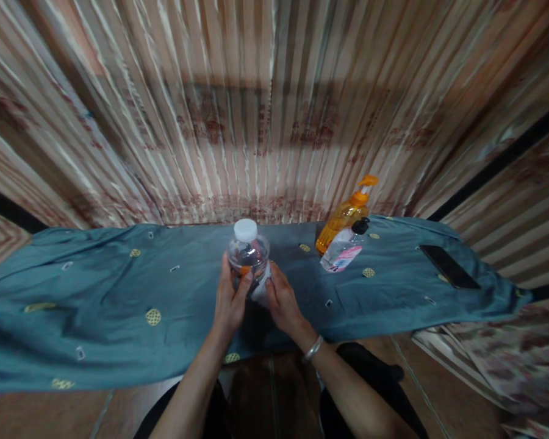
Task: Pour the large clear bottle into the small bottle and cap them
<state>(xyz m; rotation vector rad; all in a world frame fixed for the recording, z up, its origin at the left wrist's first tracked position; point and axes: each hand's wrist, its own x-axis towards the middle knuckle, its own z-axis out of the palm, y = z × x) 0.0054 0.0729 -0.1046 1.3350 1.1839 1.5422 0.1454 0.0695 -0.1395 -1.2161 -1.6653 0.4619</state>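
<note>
A clear plastic bottle (249, 251) with a white screw cap (246, 230) stands upright in front of me, with an orange patch low on its side. My left hand (231, 295) is wrapped round its left side, the thumb across the front. On the other side, my right hand (282, 299) grips a white cloth or tissue (261, 292) and presses it against the bottle. Whether the bottle's base touches the table is hidden by my hands.
An orange pump bottle (341, 222) and a clear bottle with a black top and pink label (341, 251) stand close together at right. Farther right lies a dark phone (448, 267). A teal patterned cloth (119, 292) covers the table; a pleated curtain (238, 122) hangs behind it.
</note>
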